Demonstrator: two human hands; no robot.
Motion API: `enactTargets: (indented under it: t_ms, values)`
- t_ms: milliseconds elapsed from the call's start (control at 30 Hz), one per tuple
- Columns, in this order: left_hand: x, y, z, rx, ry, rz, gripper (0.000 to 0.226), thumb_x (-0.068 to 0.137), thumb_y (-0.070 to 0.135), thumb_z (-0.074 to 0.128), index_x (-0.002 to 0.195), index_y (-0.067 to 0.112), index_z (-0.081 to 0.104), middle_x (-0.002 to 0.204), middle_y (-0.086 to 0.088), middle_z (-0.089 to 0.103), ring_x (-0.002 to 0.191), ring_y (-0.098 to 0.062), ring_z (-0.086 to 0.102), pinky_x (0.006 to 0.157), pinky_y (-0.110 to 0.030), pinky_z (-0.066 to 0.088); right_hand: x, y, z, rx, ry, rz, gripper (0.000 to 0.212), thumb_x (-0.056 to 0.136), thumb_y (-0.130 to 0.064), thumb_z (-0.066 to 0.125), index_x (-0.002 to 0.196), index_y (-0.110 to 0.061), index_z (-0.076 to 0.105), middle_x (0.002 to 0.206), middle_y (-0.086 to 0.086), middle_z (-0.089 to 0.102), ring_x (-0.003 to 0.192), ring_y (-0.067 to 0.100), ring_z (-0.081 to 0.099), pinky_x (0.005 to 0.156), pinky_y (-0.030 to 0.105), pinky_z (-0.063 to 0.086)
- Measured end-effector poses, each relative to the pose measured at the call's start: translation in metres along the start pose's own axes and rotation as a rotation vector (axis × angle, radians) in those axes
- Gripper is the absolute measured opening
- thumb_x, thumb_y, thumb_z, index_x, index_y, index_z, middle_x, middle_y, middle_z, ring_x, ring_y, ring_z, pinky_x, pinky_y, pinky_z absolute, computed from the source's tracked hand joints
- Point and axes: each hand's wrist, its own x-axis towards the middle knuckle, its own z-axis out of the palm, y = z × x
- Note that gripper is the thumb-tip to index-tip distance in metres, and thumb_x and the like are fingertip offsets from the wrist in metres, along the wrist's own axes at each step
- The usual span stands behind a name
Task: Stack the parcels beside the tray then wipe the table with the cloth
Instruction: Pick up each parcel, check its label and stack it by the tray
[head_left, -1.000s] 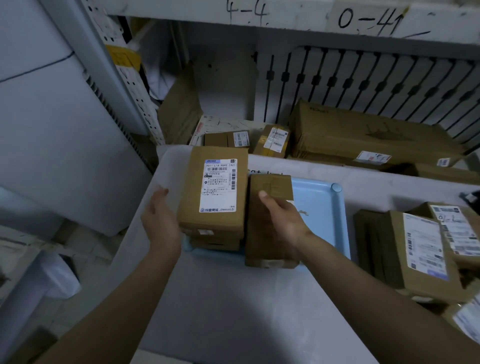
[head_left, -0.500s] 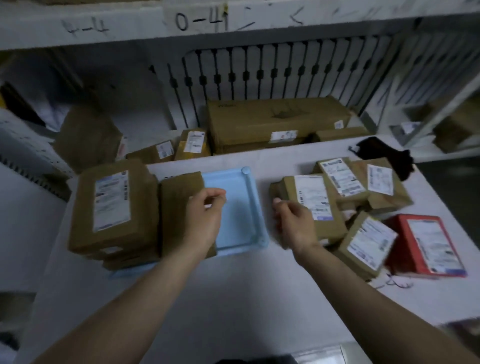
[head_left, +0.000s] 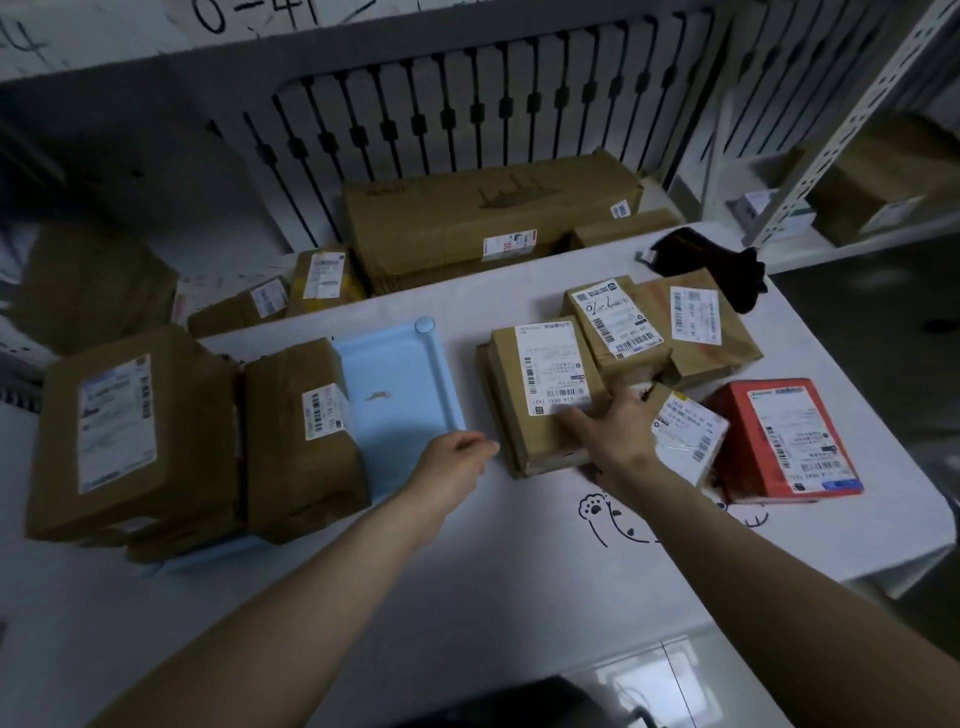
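Handling: the labelled brown parcel (head_left: 545, 384) looks like stiff taped cardboard and is probably light. The tape may be slick, so take it by opposite side edges.
Where: flat on the tabletop (head_left: 519, 597), just right of the blue tray (head_left: 441, 374).
Right hand (head_left: 618, 431): fingers spread flat on the parcel's near right corner, gripping nothing.
Left hand (head_left: 457, 457): loosely curled and empty, between the tray corner and the parcel's left edge.
Cloth (head_left: 706, 260): black, at the far right of the tabletop.
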Motion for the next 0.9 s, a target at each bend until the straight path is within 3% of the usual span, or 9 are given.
enactTargets:
  t_ms: [67, 167, 300, 467, 533, 600, 733, 900]
  values:
    - [0.001, 0.001, 0.006, -0.031, -0.027, -0.023, 0.014, 0.096, 0.027, 0.060, 0.105, 0.017, 0.061, 0.109, -0.007, 0.062, 0.106, -0.025, 0.060, 0.099, -0.037, 0.046, 0.018, 0.016, 0.004, 0.110, -0.055, 0.022, 0.080, 0.048, -0.069, 0.082, 0.109, -0.023, 0.056, 0.112, 0.007, 0.070, 0.100, 0.035, 0.069, 0.086, 0.056, 0.057]
    - [0.001, 0.008, 0.013, -0.131, -0.063, -0.049, 0.011, 0.099, 0.023, 0.055, 0.089, 0.021, 0.059, 0.098, 0.004, 0.062, 0.100, -0.017, 0.057, 0.100, -0.035, 0.042, 0.003, -0.002, -0.008, 0.175, -0.106, -0.014, 0.050, 0.076, -0.039, 0.084, 0.116, -0.018, 0.061, 0.109, 0.006, 0.071, 0.095, 0.032, 0.070, 0.069, 0.038, 0.058]
    - [0.005, 0.015, 0.023, -0.229, -0.104, -0.082, 0.017, 0.099, 0.026, 0.053, 0.112, 0.021, 0.063, 0.113, 0.000, 0.068, 0.103, -0.017, 0.059, 0.105, -0.037, 0.039, 0.007, -0.004, -0.010, 0.178, -0.162, 0.046, 0.066, 0.082, -0.038, 0.080, 0.133, -0.011, 0.048, 0.115, 0.005, 0.063, 0.098, 0.025, 0.063, 0.065, 0.032, 0.054]
    - [0.004, 0.015, 0.025, -0.227, -0.081, -0.053, 0.017, 0.100, 0.023, 0.051, 0.113, 0.022, 0.063, 0.116, -0.002, 0.068, 0.094, -0.016, 0.062, 0.093, -0.030, 0.045, 0.010, -0.005, -0.010, 0.290, -0.234, 0.174, 0.081, 0.071, -0.048, 0.084, 0.132, -0.018, 0.041, 0.118, 0.008, 0.064, 0.098, 0.030, 0.067, 0.076, 0.050, 0.061]
    - [0.004, 0.013, 0.021, -0.246, -0.042, -0.038, 0.011, 0.100, 0.021, 0.052, 0.103, 0.024, 0.063, 0.115, -0.003, 0.069, 0.095, -0.017, 0.065, 0.091, -0.030, 0.048, 0.011, -0.004, -0.011, 0.363, -0.262, 0.193, 0.080, 0.071, -0.047, 0.084, 0.134, -0.020, 0.042, 0.118, 0.007, 0.064, 0.098, 0.027, 0.067, 0.079, 0.047, 0.060]
    - [0.004, 0.013, 0.017, -0.274, -0.013, -0.020, 0.010, 0.099, 0.020, 0.055, 0.106, 0.022, 0.062, 0.116, -0.006, 0.069, 0.097, -0.019, 0.067, 0.086, -0.029, 0.053, 0.010, -0.002, -0.011, 0.438, -0.274, 0.211, 0.075, 0.072, -0.046, 0.084, 0.131, -0.019, 0.045, 0.113, 0.007, 0.067, 0.095, 0.027, 0.069, 0.080, 0.046, 0.060]
    - [-0.005, 0.023, 0.002, -0.306, 0.012, 0.030, 0.019, 0.100, 0.021, 0.054, 0.114, 0.011, 0.063, 0.103, -0.003, 0.071, 0.087, -0.016, 0.070, 0.069, -0.022, 0.057, 0.003, -0.003, -0.016, 0.602, -0.327, 0.215, 0.061, 0.073, -0.042, 0.084, 0.120, -0.023, 0.051, 0.111, 0.009, 0.070, 0.094, 0.028, 0.070, 0.067, 0.036, 0.056]
    - [-0.014, 0.030, -0.025, -0.320, 0.044, 0.034, 0.030, 0.096, 0.036, 0.059, 0.115, 0.014, 0.064, 0.111, -0.008, 0.071, 0.100, -0.023, 0.068, 0.093, -0.042, 0.055, -0.006, -0.008, -0.020, 0.751, -0.443, 0.161, 0.039, 0.088, -0.018, 0.072, 0.123, -0.006, 0.059, 0.092, 0.010, 0.071, 0.057, 0.014, 0.069, 0.039, 0.022, 0.046]
